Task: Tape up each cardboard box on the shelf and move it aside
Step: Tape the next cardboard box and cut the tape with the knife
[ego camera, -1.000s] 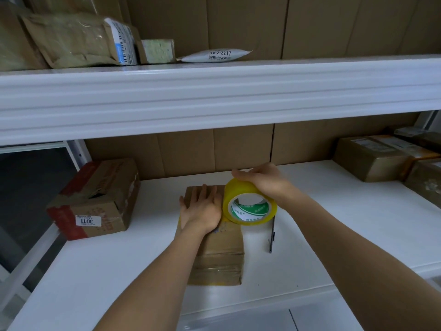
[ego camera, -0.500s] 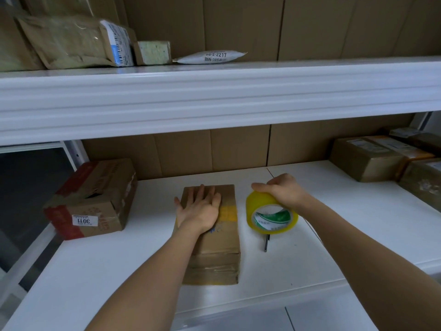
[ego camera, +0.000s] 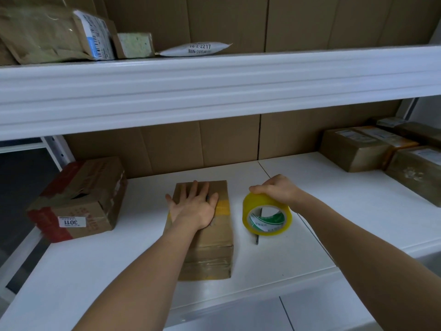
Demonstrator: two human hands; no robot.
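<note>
1. Left of frame – a torn red-and-brown box (ego camera: pixel 78 199) sits on the shelf (ego camera: pixel 346 211), apparently still untaped.
2. Centre – the left hand (ego camera: pixel 194 209) presses flat, fingers straight, on the cardboard box (ego camera: pixel 210 249), which already wears yellow tape.
3. Right of centre, the right hand (ego camera: pixel 278 189) curls over the tape roll (ego camera: pixel 267 217).
4. Far right, taped boxes (ego camera: pixel 355 149) stand aside.
</note>
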